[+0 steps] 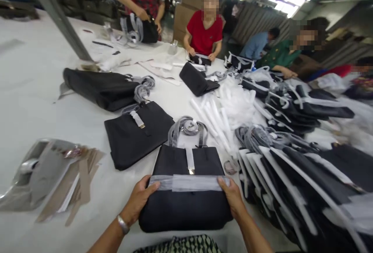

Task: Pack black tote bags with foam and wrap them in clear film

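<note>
A black handbag [186,210] lies in front of me at the table's near edge. Around its middle runs a translucent wrapping band [190,183], and a white-covered strap with a gold clasp [190,163] hangs down its front. Grey-wrapped handles [190,126] curl out from its top. My left hand [141,198] grips the bag's left side, thumb pressed on the band. On the right side, my right hand [233,196] holds it the same way. Another black bag with a similar clasp [136,132] rests flat just beyond, to the left.
Many black bags [291,183] stand stacked close on my right. A larger black bag [101,88] lies at the left back. Brown strips [84,179] and a grey plastic bag [43,171] sit at left. White rolls [214,121] lie ahead. Co-workers [204,31] work across the table.
</note>
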Available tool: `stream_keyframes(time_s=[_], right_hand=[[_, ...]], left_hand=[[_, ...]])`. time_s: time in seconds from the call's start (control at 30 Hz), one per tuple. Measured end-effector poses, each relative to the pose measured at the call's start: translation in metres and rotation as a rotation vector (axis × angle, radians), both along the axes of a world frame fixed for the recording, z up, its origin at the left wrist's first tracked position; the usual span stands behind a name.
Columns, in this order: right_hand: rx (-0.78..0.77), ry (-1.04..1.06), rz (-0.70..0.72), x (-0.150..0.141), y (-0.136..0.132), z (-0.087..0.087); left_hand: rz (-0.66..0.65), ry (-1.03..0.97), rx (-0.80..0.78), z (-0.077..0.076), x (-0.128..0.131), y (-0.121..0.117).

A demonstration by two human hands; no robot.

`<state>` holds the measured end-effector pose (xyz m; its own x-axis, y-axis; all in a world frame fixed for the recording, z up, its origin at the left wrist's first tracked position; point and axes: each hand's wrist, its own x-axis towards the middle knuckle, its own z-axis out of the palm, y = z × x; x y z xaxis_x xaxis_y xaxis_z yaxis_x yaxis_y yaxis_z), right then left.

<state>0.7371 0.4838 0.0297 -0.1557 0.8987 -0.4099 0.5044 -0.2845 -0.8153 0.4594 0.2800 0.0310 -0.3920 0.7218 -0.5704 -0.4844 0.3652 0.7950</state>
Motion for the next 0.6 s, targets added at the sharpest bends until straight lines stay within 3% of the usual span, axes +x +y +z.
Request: stream_keyframes(time_s=[0.23,0.43,0.6], right_hand=[[0.153,-0.002,-0.007,-0.001,-0.020,0.014],[0.168,0.046,-0.009,-0.005,-0.047,-0.009],[0.192,0.077,0.005,-0.004,-0.044,-0.001]], left_hand=[[-0.003,0.028,-0.123,0.020,-0.011,0.001],[0.082,0.298,-0.371,0.015,-0.011,-0.006],[0.030,0.467,-0.486,0.007,0.000,-0.007]])
